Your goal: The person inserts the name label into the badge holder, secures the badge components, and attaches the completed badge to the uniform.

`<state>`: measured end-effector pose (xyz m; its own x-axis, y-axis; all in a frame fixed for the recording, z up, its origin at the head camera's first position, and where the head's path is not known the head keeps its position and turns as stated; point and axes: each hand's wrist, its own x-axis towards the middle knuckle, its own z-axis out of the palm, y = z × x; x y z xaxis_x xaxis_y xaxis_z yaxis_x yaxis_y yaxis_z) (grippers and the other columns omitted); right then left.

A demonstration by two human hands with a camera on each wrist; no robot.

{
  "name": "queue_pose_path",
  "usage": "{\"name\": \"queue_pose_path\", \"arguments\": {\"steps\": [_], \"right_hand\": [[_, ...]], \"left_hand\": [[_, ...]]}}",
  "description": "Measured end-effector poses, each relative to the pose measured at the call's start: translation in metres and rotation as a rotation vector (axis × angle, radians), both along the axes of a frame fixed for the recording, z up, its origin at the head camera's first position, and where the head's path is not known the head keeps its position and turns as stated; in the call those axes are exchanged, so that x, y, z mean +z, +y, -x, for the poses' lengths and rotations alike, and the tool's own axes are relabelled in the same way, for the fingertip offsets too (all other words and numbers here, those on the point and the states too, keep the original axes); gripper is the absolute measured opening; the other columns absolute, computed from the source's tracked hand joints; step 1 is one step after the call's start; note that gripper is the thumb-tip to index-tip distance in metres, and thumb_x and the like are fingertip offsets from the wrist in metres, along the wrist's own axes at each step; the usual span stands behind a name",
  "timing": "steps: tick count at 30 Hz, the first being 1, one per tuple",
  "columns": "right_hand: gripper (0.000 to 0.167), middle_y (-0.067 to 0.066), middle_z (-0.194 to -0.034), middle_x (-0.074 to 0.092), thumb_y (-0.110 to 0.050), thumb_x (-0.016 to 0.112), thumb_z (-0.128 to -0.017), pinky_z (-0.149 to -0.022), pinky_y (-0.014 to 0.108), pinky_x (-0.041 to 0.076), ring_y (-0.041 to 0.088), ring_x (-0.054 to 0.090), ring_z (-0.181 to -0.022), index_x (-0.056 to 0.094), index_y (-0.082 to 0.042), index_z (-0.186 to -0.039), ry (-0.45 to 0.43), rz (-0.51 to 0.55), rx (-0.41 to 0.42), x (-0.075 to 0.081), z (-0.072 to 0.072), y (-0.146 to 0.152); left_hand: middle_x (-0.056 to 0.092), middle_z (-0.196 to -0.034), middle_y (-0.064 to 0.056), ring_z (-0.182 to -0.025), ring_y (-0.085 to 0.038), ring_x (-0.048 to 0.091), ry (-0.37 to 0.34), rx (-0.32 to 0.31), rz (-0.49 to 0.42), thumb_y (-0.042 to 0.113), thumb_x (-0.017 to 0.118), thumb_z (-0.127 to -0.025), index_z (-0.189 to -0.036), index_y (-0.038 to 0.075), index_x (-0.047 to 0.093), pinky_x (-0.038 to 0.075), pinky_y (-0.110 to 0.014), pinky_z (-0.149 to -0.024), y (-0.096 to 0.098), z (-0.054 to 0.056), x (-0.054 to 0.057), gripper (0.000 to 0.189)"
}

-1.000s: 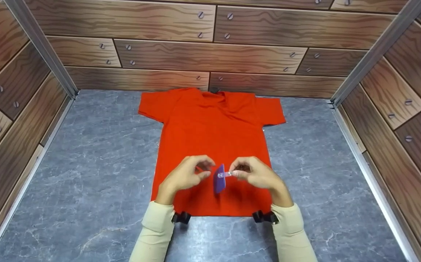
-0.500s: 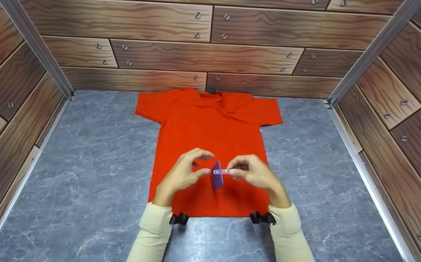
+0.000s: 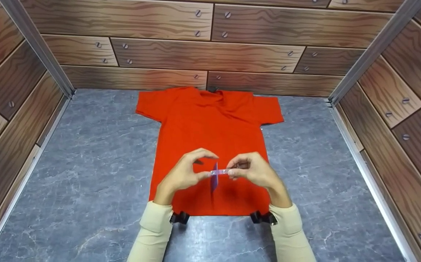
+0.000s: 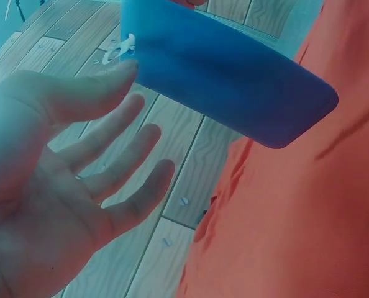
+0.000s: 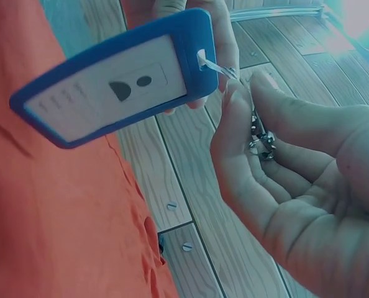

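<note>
Above the lower part of a red T-shirt (image 3: 210, 134), my right hand (image 3: 256, 174) pinches a badge clip (image 5: 265, 146) between thumb and forefinger. From the clip a clear strap (image 3: 219, 171) runs through the slot of a blue ID badge holder (image 5: 200, 59), which hangs edge-on between the hands. The right wrist view shows a white card (image 5: 128, 84) in its frame. My left hand (image 3: 184, 174) has its thumb tip at the strap end by the slot, while the other fingers stand apart from the holder. Whether the thumb touches it is hard to tell.
The T-shirt lies spread on a grey marbled tabletop (image 3: 97, 153), its collar near the back wall. Wood-patterned panels (image 3: 210, 54) close off the back and both sides, with metal posts (image 3: 374, 54) at the corners.
My left thumb has come up to the strap end, and its fingers have spread wider. The badge holder has shifted slightly left and turned more edge-on. My right hand keeps its pinch.
</note>
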<state>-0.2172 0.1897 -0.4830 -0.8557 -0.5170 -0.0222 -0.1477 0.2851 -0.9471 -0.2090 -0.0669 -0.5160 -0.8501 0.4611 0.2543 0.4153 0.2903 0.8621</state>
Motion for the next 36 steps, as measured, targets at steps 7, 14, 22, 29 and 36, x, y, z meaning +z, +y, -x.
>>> {"name": "queue_pose_path", "arguments": {"steps": [7,14,22,29,36], "right_hand": [[0.015,0.032,-0.093,0.071,0.002,0.073,-0.092,-0.073,0.03,0.065,0.014,0.073,-0.073,0.073,0.011,-0.104,-0.02,0.052,0.036,0.001,-0.0007,0.0007],[0.018,0.043,-0.1,0.066,0.003,0.068,-0.095,-0.078,0.033,0.065,0.015,0.075,-0.076,0.07,0.015,-0.108,-0.064,0.104,0.095,0.001,-0.0013,0.0006],[0.021,0.041,-0.1,0.068,0.003,0.069,-0.095,-0.078,0.034,0.065,0.016,0.077,-0.078,0.068,0.018,-0.11,-0.083,0.116,0.125,0.0016,-0.0031,-0.0016],[0.021,0.039,-0.101,0.069,0.001,0.069,-0.095,-0.078,0.034,0.065,0.015,0.077,-0.079,0.07,0.016,-0.11,-0.066,0.113,0.125,0.0033,-0.0041,-0.0017],[0.018,0.035,-0.101,0.072,0.001,0.07,-0.095,-0.077,0.033,0.065,0.015,0.077,-0.079,0.072,0.012,-0.109,-0.048,0.08,0.109,0.0055,-0.0049,-0.0028]], "left_hand": [[0.069,-0.128,-0.003,-0.12,-0.018,0.063,-0.003,-0.01,-0.021,0.011,0.081,-0.089,-0.127,0.022,0.069,0.054,-0.056,-0.104,-0.0006,0.0004,-0.0015,0.042],[0.069,-0.128,-0.01,-0.122,-0.025,0.062,-0.003,-0.054,-0.017,0.01,0.082,-0.088,-0.127,0.02,0.07,0.054,-0.057,-0.102,-0.0009,0.0012,-0.0009,0.042],[0.07,-0.126,0.006,-0.123,-0.027,0.062,-0.025,-0.084,-0.026,0.01,0.084,-0.085,-0.122,0.025,0.073,0.052,-0.058,-0.103,-0.001,0.0012,-0.0017,0.041],[0.072,-0.119,0.008,-0.116,-0.015,0.063,-0.053,-0.085,-0.037,0.013,0.086,-0.084,-0.112,0.022,0.078,0.051,-0.058,-0.103,-0.0004,0.0004,-0.0006,0.03],[0.076,-0.111,0.005,-0.111,-0.017,0.065,-0.066,-0.1,-0.057,0.016,0.085,-0.086,-0.104,0.021,0.082,0.051,-0.054,-0.103,0.0014,0.0013,-0.0009,0.019]]}}
